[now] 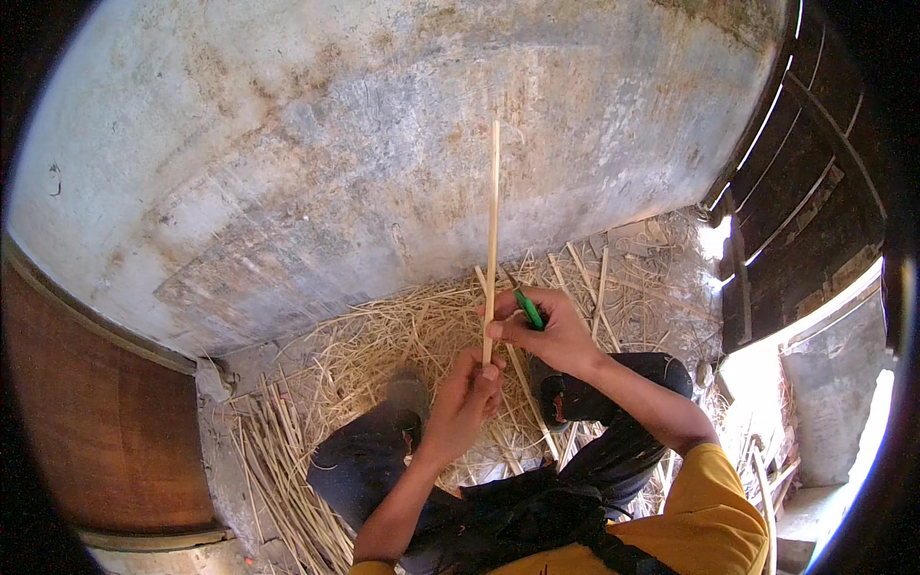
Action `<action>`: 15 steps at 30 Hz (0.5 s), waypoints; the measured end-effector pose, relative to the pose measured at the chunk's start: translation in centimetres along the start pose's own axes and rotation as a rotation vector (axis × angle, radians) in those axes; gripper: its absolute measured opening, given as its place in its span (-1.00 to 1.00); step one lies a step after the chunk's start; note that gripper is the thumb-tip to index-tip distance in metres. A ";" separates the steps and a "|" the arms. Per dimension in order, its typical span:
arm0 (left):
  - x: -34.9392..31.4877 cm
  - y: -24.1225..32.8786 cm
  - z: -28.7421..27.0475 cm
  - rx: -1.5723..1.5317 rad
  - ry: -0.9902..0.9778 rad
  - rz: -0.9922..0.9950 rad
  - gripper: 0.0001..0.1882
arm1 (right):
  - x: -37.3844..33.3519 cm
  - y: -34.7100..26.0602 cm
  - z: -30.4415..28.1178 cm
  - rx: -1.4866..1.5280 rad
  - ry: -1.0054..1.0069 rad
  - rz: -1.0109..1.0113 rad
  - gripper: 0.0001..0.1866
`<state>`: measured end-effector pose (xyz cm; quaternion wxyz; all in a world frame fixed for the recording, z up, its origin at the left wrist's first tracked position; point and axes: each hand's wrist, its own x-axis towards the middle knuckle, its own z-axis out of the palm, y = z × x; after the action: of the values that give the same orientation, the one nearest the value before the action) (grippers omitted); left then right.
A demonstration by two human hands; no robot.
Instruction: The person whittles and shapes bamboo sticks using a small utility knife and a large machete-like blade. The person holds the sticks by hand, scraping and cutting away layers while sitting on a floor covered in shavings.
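A long, pale bamboo strip (494, 211) stands nearly upright in front of me, its top end against the backdrop of the wall. My left hand (462, 407) is closed round its lower end. Just above, my right hand (554, 333) pinches the same strip between thumb and fingers. That hand also holds a small knife (528, 309) with a green handle, its thin dark blade pointing up beside the strip. The right palm hides part of the handle.
Thin shavings (383, 335) cover the floor between my legs and the stained wall (383, 163). A bundle of long strips (287, 470) lies at my left, by a brown wooden panel (105, 412). Dark slatted boards (805, 192) stand at the right.
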<state>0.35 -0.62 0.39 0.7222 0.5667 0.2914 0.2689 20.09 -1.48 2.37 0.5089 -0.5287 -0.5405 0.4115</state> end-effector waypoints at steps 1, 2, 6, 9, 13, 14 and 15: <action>0.0 -0.1 0.0 0.000 0.001 0.000 -0.70 | 0.0 0.0 0.0 0.001 -0.001 0.000 -0.73; -0.1 -0.1 0.0 -0.022 0.022 -0.002 -0.69 | 0.0 0.1 0.1 -0.055 0.027 -0.082 -0.74; -0.1 0.4 0.1 0.008 0.090 -0.001 -0.69 | -0.2 -0.6 -0.2 -0.196 0.057 -0.312 -0.74; -0.3 0.4 0.1 0.010 0.135 0.017 -0.69 | -0.4 0.6 -0.8 -0.524 -0.003 -0.405 -0.64; -0.3 0.7 0.2 0.120 0.184 0.046 -0.71 | -1.0 0.8 -0.7 -0.670 -0.022 -0.453 -0.64; -0.4 0.6 0.1 0.153 0.205 0.037 -0.72 | -1.0 0.9 -0.6 -0.760 -0.030 -0.489 -0.65; -0.4 0.6 0.1 0.186 0.226 0.028 -0.73 | -1.0 0.9 -0.5 -0.849 -0.037 -0.525 -0.67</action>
<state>0.08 -0.86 1.03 0.6254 0.6013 0.3866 0.3129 20.66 -2.46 1.41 0.3252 -0.5281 -0.7841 0.0225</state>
